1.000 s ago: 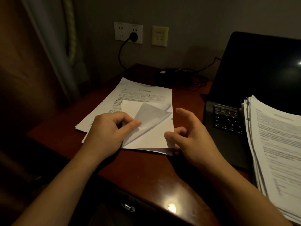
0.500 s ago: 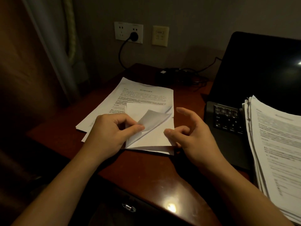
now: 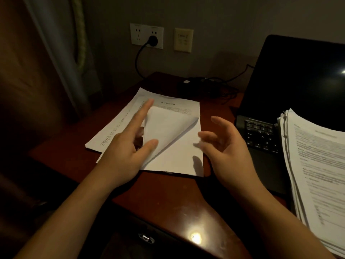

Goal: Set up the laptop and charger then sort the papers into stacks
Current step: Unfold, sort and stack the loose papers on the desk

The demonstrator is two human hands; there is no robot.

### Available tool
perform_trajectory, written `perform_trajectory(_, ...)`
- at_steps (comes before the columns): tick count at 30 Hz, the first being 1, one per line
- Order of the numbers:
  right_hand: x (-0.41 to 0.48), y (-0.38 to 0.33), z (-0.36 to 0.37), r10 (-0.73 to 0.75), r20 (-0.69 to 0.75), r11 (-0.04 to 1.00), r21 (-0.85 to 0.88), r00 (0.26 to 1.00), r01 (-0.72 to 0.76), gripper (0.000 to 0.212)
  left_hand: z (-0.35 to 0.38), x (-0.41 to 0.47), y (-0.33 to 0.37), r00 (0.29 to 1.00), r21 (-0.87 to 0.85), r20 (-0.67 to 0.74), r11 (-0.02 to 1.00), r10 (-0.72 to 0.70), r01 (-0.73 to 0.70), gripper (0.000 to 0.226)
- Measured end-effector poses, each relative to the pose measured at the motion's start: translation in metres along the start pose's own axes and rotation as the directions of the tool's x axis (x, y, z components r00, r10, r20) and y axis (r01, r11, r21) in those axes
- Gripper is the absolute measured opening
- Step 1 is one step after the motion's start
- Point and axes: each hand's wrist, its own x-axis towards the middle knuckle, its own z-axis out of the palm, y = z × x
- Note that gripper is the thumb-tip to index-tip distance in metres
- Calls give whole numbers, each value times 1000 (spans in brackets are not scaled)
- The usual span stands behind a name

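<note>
A dark wooden desk [image 3: 168,199] is seen from above in dim light. In the centre of the frame a small pile of printed papers [image 3: 108,135] is laid flat. A blank top sheet [image 3: 177,157] is laid over it, part of it turned over along a diagonal fold running from lower left to upper right.

The left hand [image 3: 125,152] is spread at the sheet's left edge. Its fingers are straight, the forefinger is pointed toward the top of the frame, and the thumb is touched to the turned-over flap. The right hand [image 3: 229,148] is held just beside the sheet's right edge, fingers apart and loosely bent, with nothing gripped; its fingertips are blurred.

At the right of the frame an open laptop [image 3: 298,81] with a dark screen is set on the desk. A thick stack of papers [image 3: 317,165] is rested over the right part of its keyboard. At the back of the desk a black charger [image 3: 188,85] is placed among cables. A plug [image 3: 153,41] is seated in a wall socket [image 3: 139,34] at upper centre.
</note>
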Motion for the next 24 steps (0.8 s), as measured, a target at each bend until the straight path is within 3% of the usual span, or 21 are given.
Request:
perform_trajectory(3, 0, 0, -1, 49, 3, 992, -116, 999, -49, 78, -2, 1, -4, 1000, 114, 7, 993, 15, -16, 56)
perform_trajectory(6, 1, 0, -2, 148, 41, 989, -15, 988, -148, 88, 0, 3, -7, 1000, 213, 3, 977, -18, 16, 45)
perform_trajectory(10, 0, -2, -4, 201, 90, 977, 61, 975, -207, 101, 0, 2, -1, 997, 156, 65, 987, -48, 37, 15)
perform_trajectory(13, -2, -9, -3, 216, 127, 971, 76, 968, -227, 100, -1, -1, -3, 994, 189, 99, 981, -55, 35, 42)
perform_trajectory(16, -3, -10, 0, 164, 121, 973, 142, 979, -180, 99, 0, -1, -5, 991, 242, 129, 970, -17, -14, 51)
perform_trajectory(20, -5, -13, 3, 41, 105, 976, 207, 994, -62, 88, 4, -1, -12, 996, 291, 61, 953, 69, -84, 37)
perform_trajectory(24, -3, -9, 4, 64, 86, 949, 303, 994, -87, 84, 5, 1, -13, 989, 266, -21, 954, 147, -136, 25)
